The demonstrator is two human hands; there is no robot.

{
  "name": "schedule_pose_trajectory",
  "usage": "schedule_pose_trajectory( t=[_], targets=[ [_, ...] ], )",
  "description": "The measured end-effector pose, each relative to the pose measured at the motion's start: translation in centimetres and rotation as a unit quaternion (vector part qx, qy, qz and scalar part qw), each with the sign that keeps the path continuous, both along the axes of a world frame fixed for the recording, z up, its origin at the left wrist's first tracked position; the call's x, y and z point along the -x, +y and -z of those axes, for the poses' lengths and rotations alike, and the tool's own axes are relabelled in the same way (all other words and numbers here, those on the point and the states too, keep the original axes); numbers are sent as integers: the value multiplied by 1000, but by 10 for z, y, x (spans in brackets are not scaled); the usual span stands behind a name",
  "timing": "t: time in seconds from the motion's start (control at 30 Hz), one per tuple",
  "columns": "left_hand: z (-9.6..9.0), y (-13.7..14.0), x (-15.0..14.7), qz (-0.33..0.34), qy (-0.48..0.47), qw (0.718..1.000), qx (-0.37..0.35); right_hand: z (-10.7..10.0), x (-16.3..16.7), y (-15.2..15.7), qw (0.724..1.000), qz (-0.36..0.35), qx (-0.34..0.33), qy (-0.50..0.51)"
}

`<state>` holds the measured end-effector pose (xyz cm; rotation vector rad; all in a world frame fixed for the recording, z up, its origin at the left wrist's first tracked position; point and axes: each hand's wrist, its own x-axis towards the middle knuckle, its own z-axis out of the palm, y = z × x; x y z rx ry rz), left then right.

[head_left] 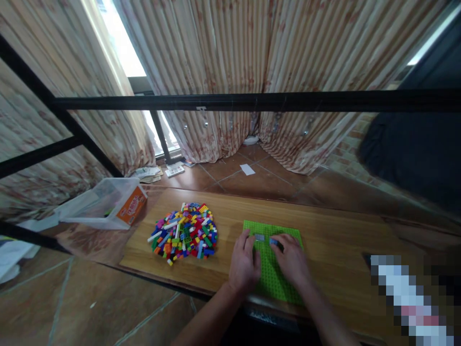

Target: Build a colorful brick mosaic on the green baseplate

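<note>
A green studded baseplate (275, 278) lies on the wooden table under both of my hands. Resting at its left edge, my left hand (245, 264) has its fingers stretched out and holds nothing. My right hand (291, 257) is over the plate's upper right part, thumb and forefinger pinched on a small blue brick (273, 241). Whether that brick touches the plate I cannot tell. A grey brick (260, 237) sits on the plate between the hands. To the left spreads a heap of loose, many-coloured bricks (185, 235).
A clear plastic bin (97, 204) with an orange label stands left of the wooden table (226, 206). A black metal rail (230, 102) crosses in front of the curtains (223, 53). A white paper (247, 169) lies on the tiled floor. A blurred patch covers something at the lower right.
</note>
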<state>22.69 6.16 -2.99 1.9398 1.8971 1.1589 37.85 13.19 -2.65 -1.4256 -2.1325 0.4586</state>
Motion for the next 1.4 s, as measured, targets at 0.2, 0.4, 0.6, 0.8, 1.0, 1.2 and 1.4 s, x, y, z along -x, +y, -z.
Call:
schedule_pose_trajectory(
  t=[0.2, 0.4, 0.6, 0.8, 1.0, 1.2, 1.4],
  targets=[
    [-19, -53, 21, -8, 5, 999, -45, -5, 48, -21, 995, -98, -3, 34],
    [-14, -115, 85, -160, 15, 986, -35, -3, 111, -48, 985, -171, -2, 13],
    [-1, -134, 121, -247, 13, 969, -6, -2, 135, -66, 979, -200, -33, 14],
    [1, -120, 117, -225, 36, 974, 17, 0, 139, -62, 982, -176, -56, -31],
    [2, -120, 117, -228, 20, 973, -4, -2, 135, -64, 984, -147, -102, -9],
    [8, -137, 141, -330, 19, 944, -13, 4, 157, -82, 973, -196, -124, -9],
    [7, -129, 156, -345, 54, 937, 23, 5, 161, -81, 972, -189, -135, -24]
  ],
)
